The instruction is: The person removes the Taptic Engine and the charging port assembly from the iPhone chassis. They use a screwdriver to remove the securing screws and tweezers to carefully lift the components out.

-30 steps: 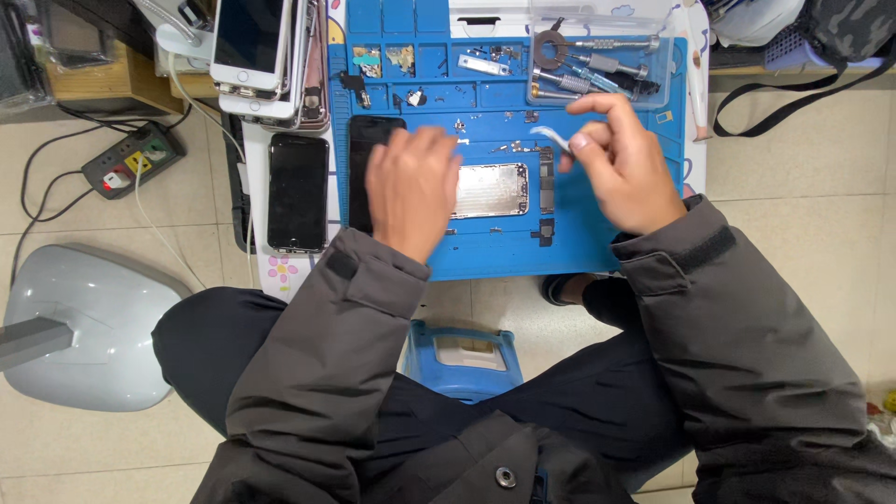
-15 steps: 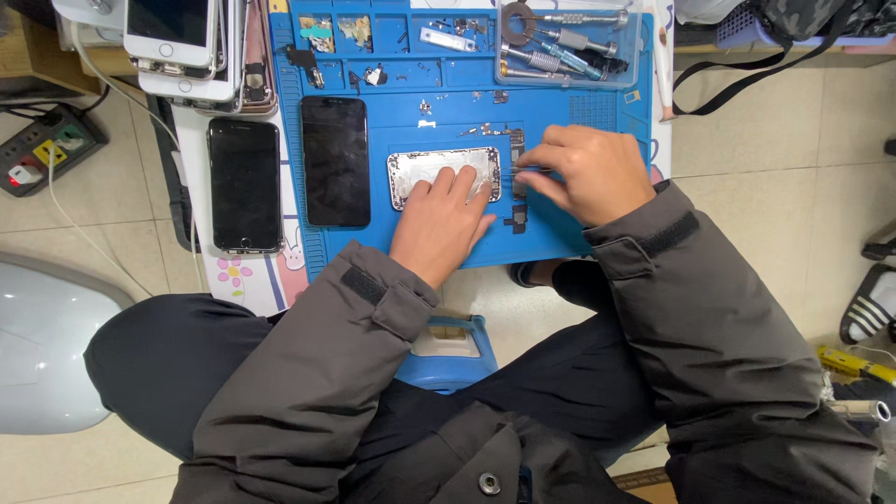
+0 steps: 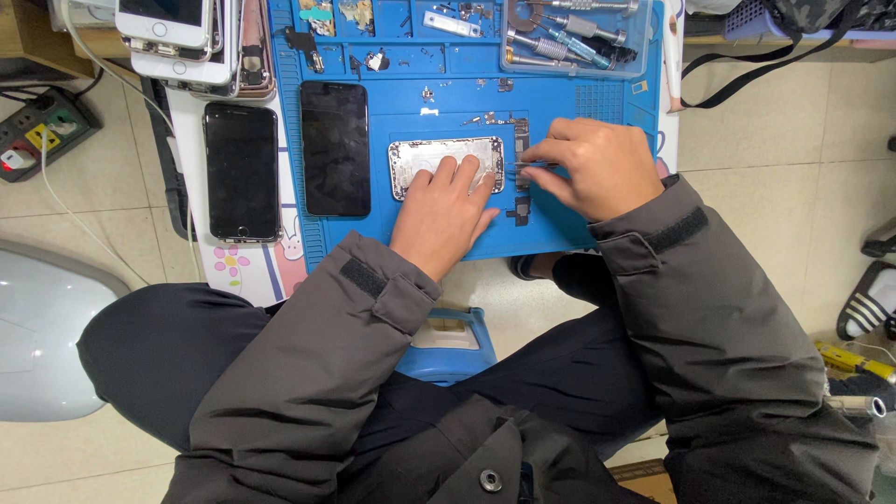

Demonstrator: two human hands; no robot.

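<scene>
- The left hand (image 3: pixel 446 210) lies flat, fingers spread and pressing on the silver phone housing (image 3: pixel 439 157), which sits near the middle of the blue work mat (image 3: pixel 560 233); the hand hides the housing's lower right part.
- The right hand (image 3: pixel 593 166) is just right of the housing, its fingers pinched together on thin metal tweezers (image 3: pixel 534 166); only a short stretch of them shows, and whether the tips hold anything is too small to tell.
- Small dark parts (image 3: pixel 520 213) lie on the mat beside and below the tweezers; their kind cannot be made out.
- A dark phone screen (image 3: pixel 335 147) lies on the mat left of the housing, apart from it.
- Another black phone (image 3: pixel 242 170) lies off the mat's left edge on the tabletop.
- A stack of phones (image 3: pixel 182 37) at the upper left is cut off by the frame's top.
- A clear tray of screwdrivers (image 3: pixel 569 42) sits at the mat's upper right, partly cut off.
- A power strip (image 3: pixel 37 131) lies on the floor at far left.
- Dark jacket sleeves cover both forearms.
</scene>
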